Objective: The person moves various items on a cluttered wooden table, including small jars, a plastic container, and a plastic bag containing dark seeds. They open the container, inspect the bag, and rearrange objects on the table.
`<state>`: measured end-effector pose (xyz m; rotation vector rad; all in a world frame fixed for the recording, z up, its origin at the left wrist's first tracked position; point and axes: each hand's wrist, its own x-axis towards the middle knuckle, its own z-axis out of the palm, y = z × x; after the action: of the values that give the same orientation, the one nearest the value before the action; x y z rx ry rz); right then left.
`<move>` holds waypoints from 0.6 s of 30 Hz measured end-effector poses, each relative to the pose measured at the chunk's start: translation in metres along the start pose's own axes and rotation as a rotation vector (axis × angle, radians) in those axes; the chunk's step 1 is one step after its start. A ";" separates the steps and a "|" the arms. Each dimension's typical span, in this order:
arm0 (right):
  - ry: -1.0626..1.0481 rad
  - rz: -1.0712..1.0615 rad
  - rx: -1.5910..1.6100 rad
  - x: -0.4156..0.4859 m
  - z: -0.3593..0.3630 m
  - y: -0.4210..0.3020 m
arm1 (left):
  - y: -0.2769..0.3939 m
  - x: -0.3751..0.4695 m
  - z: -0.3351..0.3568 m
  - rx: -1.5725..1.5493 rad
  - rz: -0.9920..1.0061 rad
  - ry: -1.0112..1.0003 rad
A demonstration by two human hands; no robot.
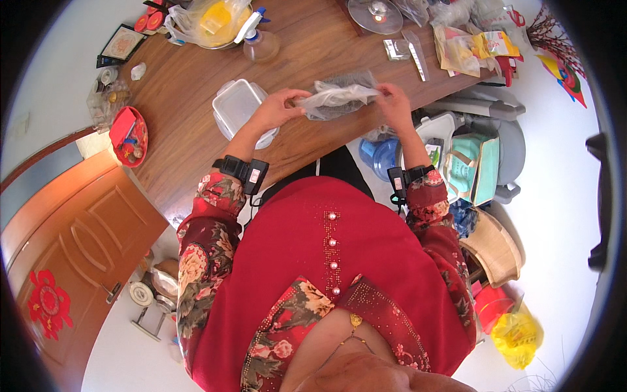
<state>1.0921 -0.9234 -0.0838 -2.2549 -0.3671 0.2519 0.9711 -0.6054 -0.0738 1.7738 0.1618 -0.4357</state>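
A crumpled clear plastic bag (338,95) is stretched out between my two hands above the wooden table (186,125). At its left end, my left hand (281,109) grips it with thumb and fingers. My right hand (393,100) pinches the other end, close to the table's front edge. Partly behind my left forearm sits a clear plastic food container (240,105) with clip flaps at its rim. Whether anything lies inside the bag, I cannot tell.
At the back stand a spray bottle (259,44) and a bowl (215,24) in plastic wrap. A red oval tray (142,139) is at the left end. Food packets (470,46) and a glass lid (376,14) lie back right. Below the right edge are a blue water jug (379,157) and a mint bag (470,166).
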 end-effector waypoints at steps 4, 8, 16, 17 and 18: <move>-0.176 -0.341 -0.142 -0.006 0.012 -0.032 | 0.016 0.020 0.025 0.316 0.140 -0.004; -0.266 -0.189 -0.243 0.001 0.023 -0.042 | 0.040 0.050 0.043 0.604 -0.119 -0.058; -0.031 0.045 0.082 0.012 -0.002 -0.014 | 0.031 0.018 -0.004 -0.204 0.028 0.021; -0.015 0.124 0.135 0.012 -0.007 -0.010 | 0.029 0.011 -0.010 -0.265 -0.012 0.000; 0.004 0.184 0.192 0.011 -0.012 -0.005 | 0.026 0.005 -0.015 -0.396 0.003 -0.046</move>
<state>1.1046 -0.9246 -0.0729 -2.1003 -0.1266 0.3628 0.9874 -0.5985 -0.0489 1.3744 0.1985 -0.4103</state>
